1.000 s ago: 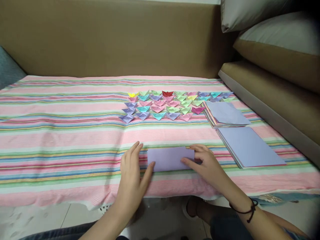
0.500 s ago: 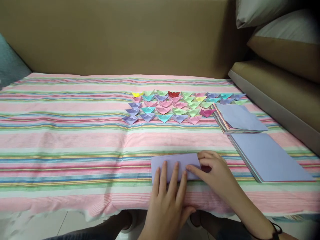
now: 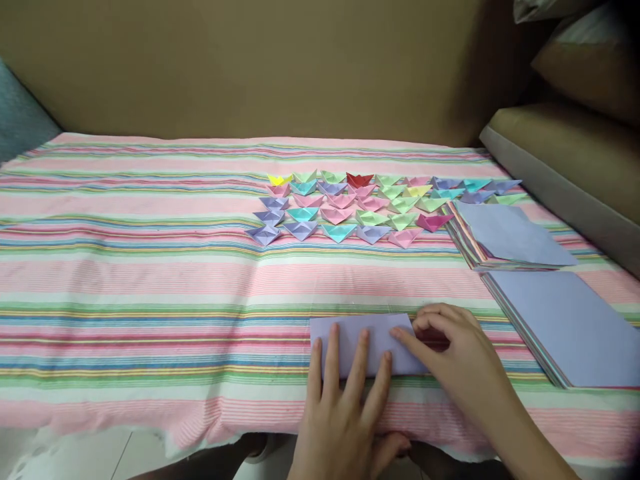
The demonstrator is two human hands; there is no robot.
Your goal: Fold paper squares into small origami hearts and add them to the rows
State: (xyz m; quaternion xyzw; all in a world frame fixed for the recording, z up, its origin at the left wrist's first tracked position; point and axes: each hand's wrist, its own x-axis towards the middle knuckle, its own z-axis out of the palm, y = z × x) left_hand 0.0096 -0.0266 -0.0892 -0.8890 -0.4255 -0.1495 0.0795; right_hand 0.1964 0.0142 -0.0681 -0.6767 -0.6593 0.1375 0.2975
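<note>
A folded lilac paper strip (image 3: pixel 365 333) lies near the front edge of the striped cloth. My left hand (image 3: pixel 347 407) rests flat on its lower part, fingers stretched out and spread. My right hand (image 3: pixel 457 357) sits at the strip's right end, its forefinger pressing the paper and the other fingers curled. Neither hand lifts the paper off the cloth.
Several small folded paper boats (image 3: pixel 370 203) in pastel colours lie in rows at mid table. Two stacks of square paper (image 3: pixel 515 237), (image 3: pixel 565 327) with lilac top sheets sit at the right. The pink striped cloth (image 3: pixel 150 280) covers the table; brown cushions (image 3: pixel 565 153) stand behind and to the right.
My left hand moved from the strip's left end onto its lower middle, fingers flat. The view shifted left, so everything sits further right in the frame. My right hand stayed at the right end.
</note>
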